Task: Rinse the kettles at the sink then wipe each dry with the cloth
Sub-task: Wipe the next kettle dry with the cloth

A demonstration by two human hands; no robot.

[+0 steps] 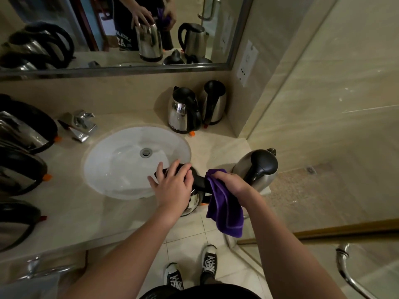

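Observation:
A steel kettle (192,202) with a black lid and handle stands at the counter's front edge, just right of the white sink (121,169). My left hand (172,182) rests on its lid with fingers spread. My right hand (231,182) grips a purple cloth (224,210) against the kettle's black handle; the cloth hangs down over the edge. Most of the kettle is hidden under my hands.
Another kettle (259,169) stands at the counter's right corner. Two kettles (183,111) (213,102) stand at the back by the wall. Three more kettles (23,126) line the left edge. The chrome tap (82,124) is behind the sink. A glass shower screen is on the right.

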